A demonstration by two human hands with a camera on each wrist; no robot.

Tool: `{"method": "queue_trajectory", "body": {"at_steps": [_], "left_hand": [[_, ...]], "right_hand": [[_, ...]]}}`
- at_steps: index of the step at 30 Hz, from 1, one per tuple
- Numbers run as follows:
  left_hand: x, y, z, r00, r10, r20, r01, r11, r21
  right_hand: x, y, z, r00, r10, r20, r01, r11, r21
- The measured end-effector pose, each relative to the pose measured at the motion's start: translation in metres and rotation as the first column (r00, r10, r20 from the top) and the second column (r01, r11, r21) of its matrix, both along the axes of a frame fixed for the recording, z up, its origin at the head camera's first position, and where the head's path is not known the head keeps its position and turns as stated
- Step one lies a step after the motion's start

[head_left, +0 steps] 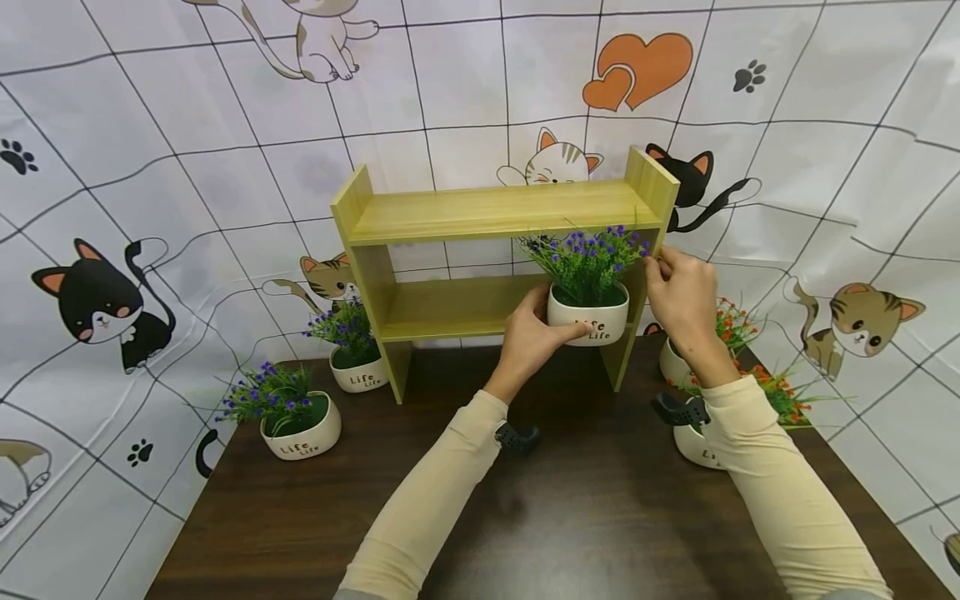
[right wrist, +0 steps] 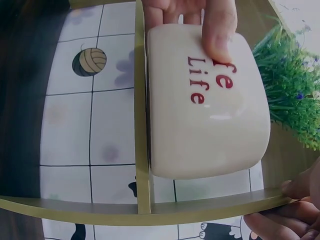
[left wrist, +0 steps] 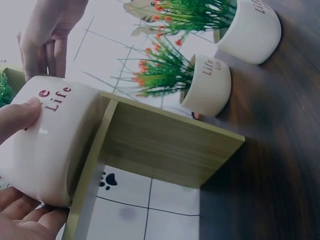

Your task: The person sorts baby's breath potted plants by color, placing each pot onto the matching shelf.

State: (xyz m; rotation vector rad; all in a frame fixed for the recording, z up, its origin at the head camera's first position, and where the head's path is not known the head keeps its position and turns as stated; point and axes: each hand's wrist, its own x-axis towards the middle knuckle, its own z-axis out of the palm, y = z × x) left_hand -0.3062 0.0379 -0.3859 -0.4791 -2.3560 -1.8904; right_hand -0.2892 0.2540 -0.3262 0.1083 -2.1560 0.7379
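A white oval pot [head_left: 588,315] with purple flowers and green leaves is gripped by my left hand [head_left: 531,333], thumb across its "Life" lettering and fingers round its left side. The pot is upright at the right front of the middle board of a light wooden shelf [head_left: 450,308]. In the right wrist view the pot's base [right wrist: 155,110] lies right along the board's edge. My right hand [head_left: 682,296] pinches the front edge of the shelf's right side panel, as the right wrist view shows with the fingers [right wrist: 280,222] at that edge.
Two purple-flowered pots, one nearer [head_left: 302,429] and one farther [head_left: 360,372], stand left of the shelf on the dark table [head_left: 525,517]. Two orange-flowered pots, one nearer [left wrist: 257,32] and one farther [left wrist: 207,85], stand to its right. A cat-patterned sheet [head_left: 262,108] hangs behind.
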Motion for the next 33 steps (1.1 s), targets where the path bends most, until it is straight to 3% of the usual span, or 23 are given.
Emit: {"method": "queue_trajectory", "body": {"at_steps": [8, 20, 28, 33], "left_hand": [[-0.008, 0.008, -0.002, 0.999, 0.046, -0.001, -0.046, 0.999, 0.016], [-0.028, 0.015, 0.002, 0.994, 0.099, -0.047, -0.101, 0.994, -0.039], [-0.035, 0.019, 0.006, 0.989, 0.141, -0.053, -0.145, 0.987, -0.071], [-0.041, 0.022, 0.008, 0.990, 0.135, -0.037, -0.138, 0.986, -0.094]], "right_hand": [[-0.001, 0.001, -0.005, 1.000, -0.013, 0.024, 0.013, 1.000, 0.011], [-0.003, 0.001, -0.004, 1.000, -0.011, -0.017, 0.011, 1.000, -0.001], [-0.003, 0.002, -0.004, 1.000, -0.007, -0.013, 0.007, 1.000, 0.010], [-0.002, 0.001, -0.002, 1.000, -0.003, -0.010, 0.003, 1.000, 0.019]]}}
